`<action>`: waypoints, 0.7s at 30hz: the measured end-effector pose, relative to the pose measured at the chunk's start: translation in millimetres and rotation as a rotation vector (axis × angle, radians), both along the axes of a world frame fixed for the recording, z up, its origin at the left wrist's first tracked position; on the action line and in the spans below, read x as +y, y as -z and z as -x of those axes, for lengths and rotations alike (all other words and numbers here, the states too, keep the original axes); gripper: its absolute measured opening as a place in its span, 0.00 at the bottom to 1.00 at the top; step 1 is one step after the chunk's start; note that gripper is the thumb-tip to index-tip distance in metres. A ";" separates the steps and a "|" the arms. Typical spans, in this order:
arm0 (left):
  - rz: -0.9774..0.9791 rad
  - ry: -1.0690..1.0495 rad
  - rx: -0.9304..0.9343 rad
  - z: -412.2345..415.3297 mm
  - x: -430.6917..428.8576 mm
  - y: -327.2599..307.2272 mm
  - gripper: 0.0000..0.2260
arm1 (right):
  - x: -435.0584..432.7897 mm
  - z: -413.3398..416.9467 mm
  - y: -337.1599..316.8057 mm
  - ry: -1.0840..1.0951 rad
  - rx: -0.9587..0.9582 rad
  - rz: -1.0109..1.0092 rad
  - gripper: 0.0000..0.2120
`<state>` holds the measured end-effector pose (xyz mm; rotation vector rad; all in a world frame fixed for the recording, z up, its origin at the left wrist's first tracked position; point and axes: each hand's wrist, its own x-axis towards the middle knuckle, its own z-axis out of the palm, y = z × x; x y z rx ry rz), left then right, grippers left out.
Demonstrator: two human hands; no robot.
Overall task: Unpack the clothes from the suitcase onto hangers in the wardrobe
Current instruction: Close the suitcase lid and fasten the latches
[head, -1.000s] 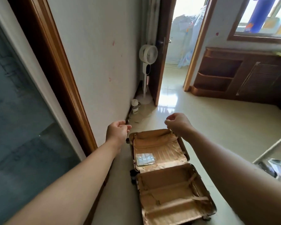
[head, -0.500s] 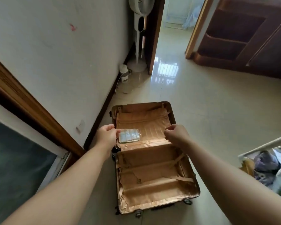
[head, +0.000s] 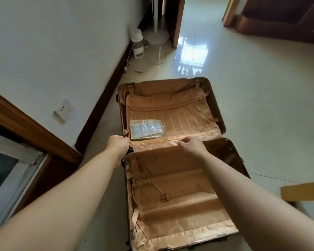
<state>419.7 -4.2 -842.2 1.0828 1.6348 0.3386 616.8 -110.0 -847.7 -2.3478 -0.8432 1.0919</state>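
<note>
On the pale tile floor (head: 261, 105) our brown hard-shell suitcase (head: 216, 109) lies open, both tan satin-lined halves bare of clothes, so we judge unpacking done. Our left hand (head: 117, 144) curls round its hinge edge, our right hand (head: 192, 147) pinches the lining (head: 179, 211); one clear plastic packet (head: 147, 130) lies inside.

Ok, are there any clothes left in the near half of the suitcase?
No, the near half of the suitcase shows only bare lining and straps; a clear packet lies in the far half.
</note>
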 end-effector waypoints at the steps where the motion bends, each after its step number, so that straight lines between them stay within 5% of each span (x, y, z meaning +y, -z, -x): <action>1: -0.012 0.000 0.012 0.5 6.3 27.5 0.07 | 7.5 4.6 26.3 -0.013 -0.004 -0.005 0.14; 11: -0.146 -0.022 0.127 -4.4 77.2 204.9 0.16 | 93.4 30.9 221.6 -0.107 -0.059 -0.029 0.16; 21: -0.217 -0.059 -0.009 -17.9 151.1 282.5 0.10 | 154.6 26.3 308.9 -0.300 -0.508 0.066 0.29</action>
